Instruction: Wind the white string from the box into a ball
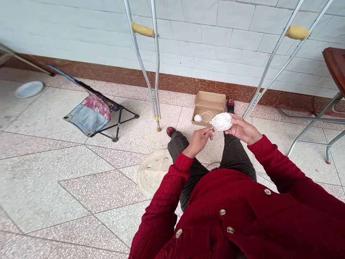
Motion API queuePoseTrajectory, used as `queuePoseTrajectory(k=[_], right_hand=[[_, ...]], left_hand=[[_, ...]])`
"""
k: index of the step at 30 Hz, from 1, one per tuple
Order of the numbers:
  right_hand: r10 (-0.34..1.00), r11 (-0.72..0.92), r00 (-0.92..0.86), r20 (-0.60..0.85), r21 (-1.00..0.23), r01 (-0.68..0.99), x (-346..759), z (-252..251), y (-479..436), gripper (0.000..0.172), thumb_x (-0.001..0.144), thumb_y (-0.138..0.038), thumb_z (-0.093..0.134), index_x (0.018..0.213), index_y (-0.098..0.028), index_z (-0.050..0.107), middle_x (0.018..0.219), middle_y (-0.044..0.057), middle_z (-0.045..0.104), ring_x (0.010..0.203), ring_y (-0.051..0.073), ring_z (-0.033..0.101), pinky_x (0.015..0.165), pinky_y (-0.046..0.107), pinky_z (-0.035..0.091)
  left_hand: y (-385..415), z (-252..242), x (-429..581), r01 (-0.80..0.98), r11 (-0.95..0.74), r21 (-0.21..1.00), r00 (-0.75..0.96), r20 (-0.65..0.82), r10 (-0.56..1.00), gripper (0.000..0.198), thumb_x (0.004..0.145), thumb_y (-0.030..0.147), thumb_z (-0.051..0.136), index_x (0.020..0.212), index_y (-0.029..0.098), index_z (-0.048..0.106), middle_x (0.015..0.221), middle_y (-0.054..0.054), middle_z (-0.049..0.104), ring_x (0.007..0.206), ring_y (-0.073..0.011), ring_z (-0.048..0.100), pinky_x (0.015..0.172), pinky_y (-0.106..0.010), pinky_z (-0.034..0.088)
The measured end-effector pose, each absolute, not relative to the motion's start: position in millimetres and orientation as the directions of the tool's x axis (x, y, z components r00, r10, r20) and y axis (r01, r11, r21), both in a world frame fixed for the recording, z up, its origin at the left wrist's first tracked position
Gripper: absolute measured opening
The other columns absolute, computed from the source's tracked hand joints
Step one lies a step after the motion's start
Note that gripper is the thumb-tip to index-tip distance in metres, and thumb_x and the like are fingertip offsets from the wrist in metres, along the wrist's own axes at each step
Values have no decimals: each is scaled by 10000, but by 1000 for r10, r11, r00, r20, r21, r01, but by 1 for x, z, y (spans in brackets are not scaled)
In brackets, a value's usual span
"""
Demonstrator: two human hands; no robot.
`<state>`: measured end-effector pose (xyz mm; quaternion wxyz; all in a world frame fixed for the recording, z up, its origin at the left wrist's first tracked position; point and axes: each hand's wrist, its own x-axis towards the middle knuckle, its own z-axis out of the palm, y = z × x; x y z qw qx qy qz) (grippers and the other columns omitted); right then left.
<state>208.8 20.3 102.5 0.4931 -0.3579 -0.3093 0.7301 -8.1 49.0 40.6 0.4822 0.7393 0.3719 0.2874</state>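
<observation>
My right fingers (pixel 234 125) curl around the white twine ball (pixel 221 121), my left fingers (pixel 207 134) pinch the strand (pixel 212 126) close in: good, steady control.

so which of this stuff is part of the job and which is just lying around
In use: ball of white string in the right hand; left hand beside it; smaller string ball in the open cardboard box

Lying about: aluminium crutches, folding stool, white plate, perforated round lid

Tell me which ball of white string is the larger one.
The ball of white string in the right hand; the other, much smaller, lies in the cardboard box.
</observation>
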Motion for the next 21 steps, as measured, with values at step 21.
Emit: queuePoseTrajectory(k=[21], right_hand=[[969,-121,-208,-130,-991,53,190,18,42,482,649,-251,805,1113,-200,683,878,-16,673,752,133,583,700,273,499]], left_hand=[[38,79,-27,552,-792,260,759,235,607,258,999,189,468,923,154,711,798,-47,702,809,-177,659,1131,-479,385]])
